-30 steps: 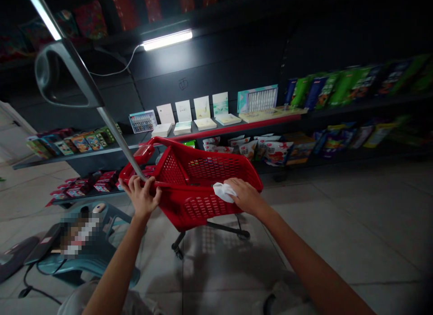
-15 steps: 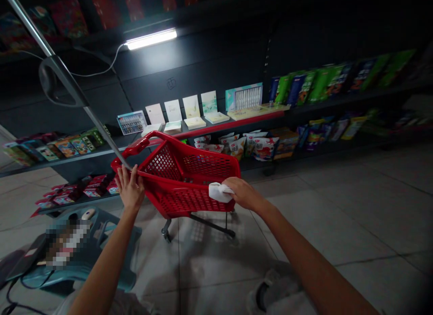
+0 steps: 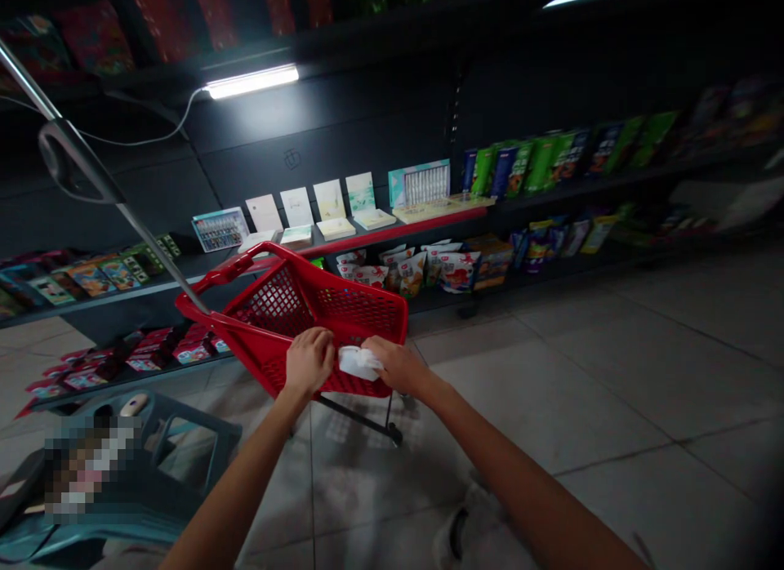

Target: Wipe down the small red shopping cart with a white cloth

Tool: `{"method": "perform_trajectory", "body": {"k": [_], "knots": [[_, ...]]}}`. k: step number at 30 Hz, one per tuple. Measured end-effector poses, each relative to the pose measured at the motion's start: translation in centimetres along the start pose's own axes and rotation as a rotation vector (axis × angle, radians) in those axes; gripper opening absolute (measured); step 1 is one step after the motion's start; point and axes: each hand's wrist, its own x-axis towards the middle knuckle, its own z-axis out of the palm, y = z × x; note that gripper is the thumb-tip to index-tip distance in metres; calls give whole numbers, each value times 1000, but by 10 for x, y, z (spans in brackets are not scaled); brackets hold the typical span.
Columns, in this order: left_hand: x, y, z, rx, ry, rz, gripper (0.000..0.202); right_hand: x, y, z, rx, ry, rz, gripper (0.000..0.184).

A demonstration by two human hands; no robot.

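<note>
White wipe (image 3: 358, 362), probably, on red basket (image 3: 343, 313)

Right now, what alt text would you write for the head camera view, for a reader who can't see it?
Two bare hands are at a red wheeled shopping basket: the left hand rests on its near rim, and the right hand presses a white cloth against it. Behind are dark store shelves of cards and packets.

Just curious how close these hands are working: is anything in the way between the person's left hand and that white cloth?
Nothing visible is. The left hand and the white cloth sit side by side at the near rim of the red shopping basket, only a narrow gap apart. The right hand is on the cloth's far side.
</note>
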Motion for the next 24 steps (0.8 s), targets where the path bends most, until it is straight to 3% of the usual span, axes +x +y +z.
{"method": "perform_trajectory", "body": {"k": [3, 5, 9, 12, 15, 18, 24], "knots": [[15, 4, 9, 86, -134, -74, 48, 1, 0, -2, 22, -43, -96, 28], [15, -5, 12, 108, -132, -94, 58, 0, 3, -6, 16, -45, -142, 28], [-2, -30, 16, 67, -88, -11, 59, -5, 16, -21, -36, 23, -160, 28], [-16, -45, 18, 32, -17, 43, 55, -9, 32, -32, -116, 135, -38, 24], [-26, -58, 20, 16, 66, 53, 52, -9, 49, -33, -160, 238, 190, 19], [-34, -67, 17, 10, 111, 49, 50, -5, 53, -19, -69, 284, 371, 38], [-41, -72, 6, 21, 72, 0, 51, 0, 19, 22, -100, 122, 535, 52]]}}
